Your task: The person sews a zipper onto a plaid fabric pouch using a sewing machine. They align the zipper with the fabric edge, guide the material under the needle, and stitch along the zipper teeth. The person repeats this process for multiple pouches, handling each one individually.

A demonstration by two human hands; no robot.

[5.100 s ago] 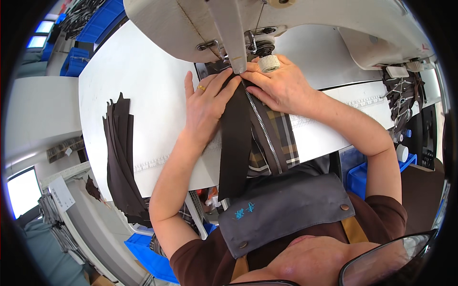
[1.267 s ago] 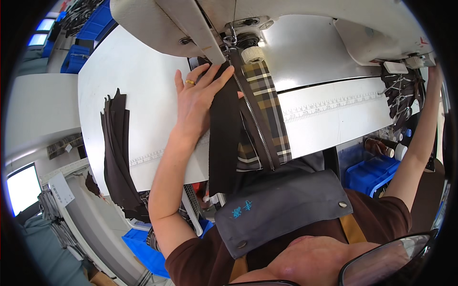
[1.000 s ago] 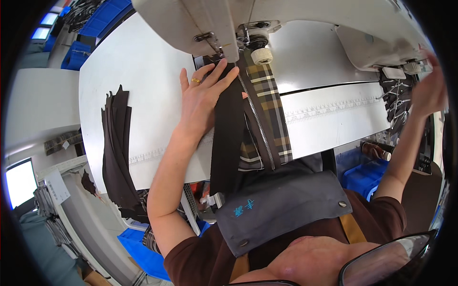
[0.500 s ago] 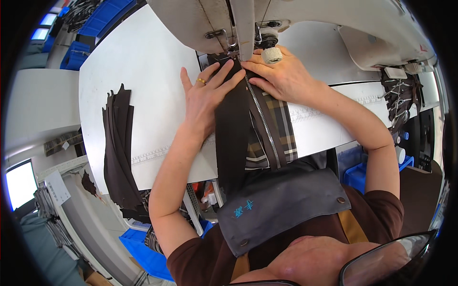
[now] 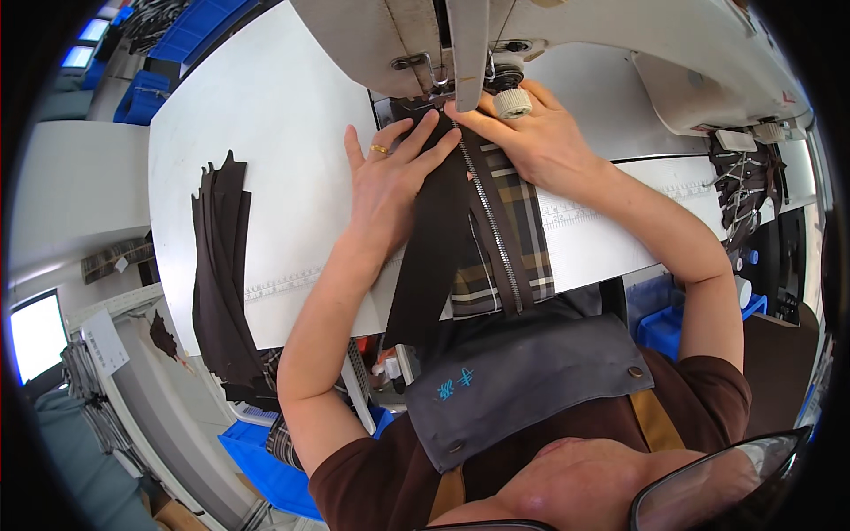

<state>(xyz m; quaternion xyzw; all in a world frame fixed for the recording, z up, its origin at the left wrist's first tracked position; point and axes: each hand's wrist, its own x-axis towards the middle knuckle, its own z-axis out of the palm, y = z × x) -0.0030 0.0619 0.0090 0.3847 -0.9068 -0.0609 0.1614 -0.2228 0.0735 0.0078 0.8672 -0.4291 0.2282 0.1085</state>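
At the sewing machine (image 5: 390, 35), my left hand (image 5: 390, 181) lies open, fingers spread, its fingertips pressing a long dark brown strip (image 5: 425, 257) beside the presser foot. My right hand (image 5: 549, 142) rests opposite with fingers extended on the work, some fingertips hidden behind the white knob (image 5: 512, 103). Between my hands a metal zipper (image 5: 496, 230) on brown tape runs down from the needle area over a plaid fabric piece (image 5: 531, 239). The needle itself is hidden behind the machine head.
A pile of brown strips (image 5: 219, 265) hangs over the left of the white table (image 5: 292, 221). A dark bundle with metal pieces (image 5: 739, 181) lies at the right. Blue bins (image 5: 142, 96) stand at back left, and below the table.
My right hand was out at the machine's right end about a second ago and is now beside the foot. My left hand moved slightly right; the strip's lower end swung left.
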